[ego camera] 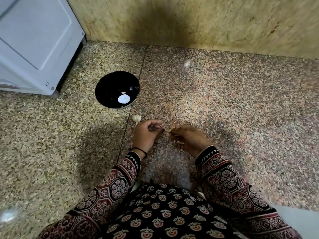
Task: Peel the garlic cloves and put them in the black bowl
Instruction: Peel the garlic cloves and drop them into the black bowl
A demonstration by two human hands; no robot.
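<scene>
A white appliance point(34, 45) stands to the left of the black bowl point(117, 90), which sits on the speckled floor point(224, 100). Pale pieces lie in the bowl's bottom, probably peeled garlic, though glare makes that hard to confirm. Just in front of the bowl, on its right side, a garlic bulb point(136, 118) rests on the floor untouched.

Nearer the person than the bowl, and a little to its right, the left hand point(146, 133) hovers with its fingers point(158, 124) curled and the tips turned toward the other hand. I cannot tell whether they pinch a strip of skin or hold nothing. Right of it is the garlic clove point(170, 129), a small pale tip that is mostly hidden. The right hand point(188, 138) grips it between thumb and curled fingers point(177, 128).

The step in hand looks like stripping the skin from this clove. To do it well, the right hand should grip the clove firmly by its root end. The left fingertips should catch the loose papery edge and draw it along the clove, not dig into the flesh. The clove is small and likely slick once bare. It is best kept low over the floor and carried back to the bowl only when every scrap of skin is off.
</scene>
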